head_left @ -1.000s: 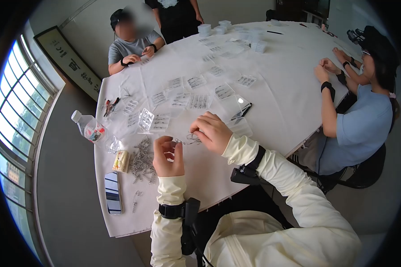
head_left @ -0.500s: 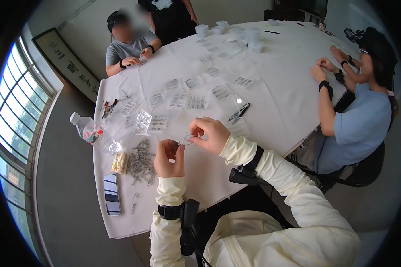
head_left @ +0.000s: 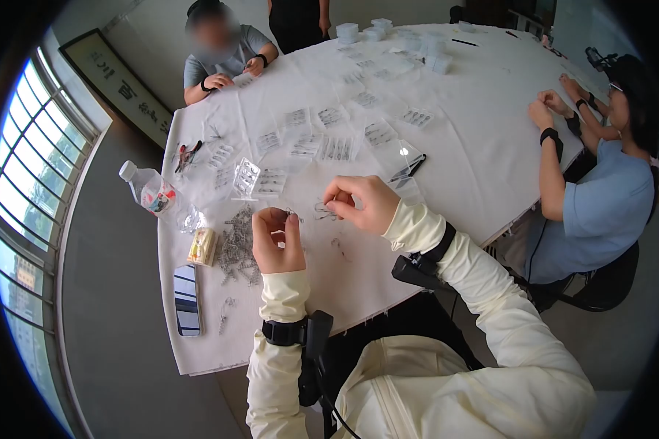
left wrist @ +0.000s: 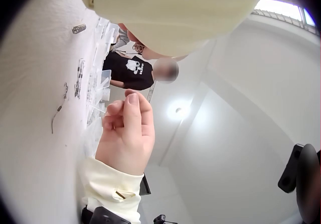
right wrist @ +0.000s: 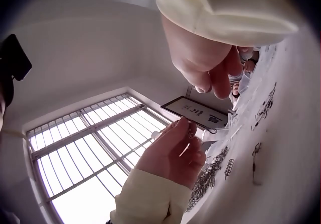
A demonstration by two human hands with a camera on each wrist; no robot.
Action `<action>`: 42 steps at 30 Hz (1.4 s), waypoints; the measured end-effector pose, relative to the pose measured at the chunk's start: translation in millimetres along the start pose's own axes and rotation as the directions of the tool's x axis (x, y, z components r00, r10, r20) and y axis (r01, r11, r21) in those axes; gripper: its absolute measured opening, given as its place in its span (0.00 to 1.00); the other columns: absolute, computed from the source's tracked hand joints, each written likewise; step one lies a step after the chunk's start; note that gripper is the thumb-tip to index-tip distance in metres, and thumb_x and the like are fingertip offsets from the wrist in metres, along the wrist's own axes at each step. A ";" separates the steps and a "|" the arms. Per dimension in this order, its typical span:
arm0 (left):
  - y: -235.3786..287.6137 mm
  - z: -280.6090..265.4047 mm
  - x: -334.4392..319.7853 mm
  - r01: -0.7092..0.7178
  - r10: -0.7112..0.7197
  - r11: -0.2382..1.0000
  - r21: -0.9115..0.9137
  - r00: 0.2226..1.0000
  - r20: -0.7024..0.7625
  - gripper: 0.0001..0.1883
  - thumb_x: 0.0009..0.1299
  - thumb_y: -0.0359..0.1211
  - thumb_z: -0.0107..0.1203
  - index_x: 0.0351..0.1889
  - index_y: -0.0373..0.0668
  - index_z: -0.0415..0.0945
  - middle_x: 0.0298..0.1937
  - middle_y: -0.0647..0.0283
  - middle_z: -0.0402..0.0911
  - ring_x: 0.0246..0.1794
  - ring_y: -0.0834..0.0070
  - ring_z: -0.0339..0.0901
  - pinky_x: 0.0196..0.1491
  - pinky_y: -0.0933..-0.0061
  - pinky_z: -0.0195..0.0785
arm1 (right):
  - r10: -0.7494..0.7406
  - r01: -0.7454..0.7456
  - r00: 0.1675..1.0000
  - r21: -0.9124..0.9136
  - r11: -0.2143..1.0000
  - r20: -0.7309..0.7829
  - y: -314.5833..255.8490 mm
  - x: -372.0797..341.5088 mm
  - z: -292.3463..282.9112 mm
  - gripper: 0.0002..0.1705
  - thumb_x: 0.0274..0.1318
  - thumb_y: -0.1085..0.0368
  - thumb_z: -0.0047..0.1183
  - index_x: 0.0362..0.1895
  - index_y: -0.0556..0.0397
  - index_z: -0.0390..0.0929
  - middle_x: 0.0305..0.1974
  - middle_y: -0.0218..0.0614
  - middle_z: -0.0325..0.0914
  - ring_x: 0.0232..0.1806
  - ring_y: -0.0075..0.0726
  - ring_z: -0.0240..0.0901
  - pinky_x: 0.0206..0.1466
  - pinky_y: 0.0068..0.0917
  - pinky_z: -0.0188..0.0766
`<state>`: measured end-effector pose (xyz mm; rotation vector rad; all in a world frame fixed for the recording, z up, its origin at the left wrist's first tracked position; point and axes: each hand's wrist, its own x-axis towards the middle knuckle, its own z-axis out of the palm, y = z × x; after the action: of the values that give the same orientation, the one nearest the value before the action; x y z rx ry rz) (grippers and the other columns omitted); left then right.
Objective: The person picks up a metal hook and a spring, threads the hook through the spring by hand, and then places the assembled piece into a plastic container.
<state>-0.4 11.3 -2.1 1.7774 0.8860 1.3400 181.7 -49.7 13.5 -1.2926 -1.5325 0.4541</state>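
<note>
My left hand point(head_left: 277, 241) pinches a small bent wire piece with a loop point(head_left: 293, 215) between thumb and fingers. The loop point(right wrist: 213, 130) also shows at its fingertips in the right wrist view. My right hand point(head_left: 370, 201) is a little way to the right, thumb and index finger bent together; I cannot tell whether something small is between them. A cluster of thin wire rigs point(head_left: 322, 213) lies on the cloth by its fingertips. Below it lies a single short rig point(head_left: 340, 249) with a thin tail. Left of my left hand is a pile of wire springs point(head_left: 236, 245).
Clear boxes of rigs point(head_left: 337, 146) spread across the white tablecloth. A bottle point(head_left: 154, 196), tissue pack point(head_left: 202, 246), phone point(head_left: 187, 300) and red-handled pliers point(head_left: 188, 156) stand or lie to the left. Other people sit point(head_left: 600, 175) around the table; one stands behind it.
My right hand has moved right, away from the left hand, where both were at a wire loop. A single short rig now shows on the cloth below it. The view has tilted slightly.
</note>
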 end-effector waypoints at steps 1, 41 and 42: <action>-1.0 -0.5 0.2 -0.004 0.004 1.000 -0.011 1.000 0.003 0.07 0.69 0.29 0.57 0.40 0.38 0.71 0.34 0.66 0.77 0.31 0.80 0.73 0.34 0.78 0.67 | 0.003 -0.003 1.000 0.002 1.000 0.002 1.8 1.5 -4.4 0.04 0.55 0.67 0.57 0.34 0.52 0.77 0.22 0.33 0.78 0.24 0.35 0.73 0.31 0.31 0.70; 7.1 2.8 -3.2 0.119 -0.069 0.971 -0.206 0.970 0.234 0.08 0.66 0.22 0.60 0.40 0.37 0.73 0.31 0.69 0.77 0.31 0.87 0.72 0.35 0.86 0.64 | -0.143 0.134 0.974 -0.059 0.989 -0.178 -9.4 -5.0 9.7 0.14 0.49 0.69 0.64 0.39 0.51 0.73 0.35 0.31 0.76 0.36 0.33 0.71 0.42 0.28 0.70; 5.2 2.9 -3.2 0.119 -0.067 0.969 -0.216 0.970 0.234 0.09 0.65 0.24 0.62 0.40 0.37 0.73 0.32 0.68 0.78 0.31 0.87 0.73 0.36 0.85 0.66 | -0.145 0.137 0.973 -0.055 0.989 -0.177 -9.2 -5.1 9.9 0.14 0.49 0.69 0.64 0.39 0.51 0.73 0.35 0.31 0.76 0.36 0.33 0.71 0.42 0.28 0.70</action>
<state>2.2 5.6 0.3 1.6472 0.6552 1.1057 168.0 -54.3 14.6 -1.2132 -1.4748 0.2080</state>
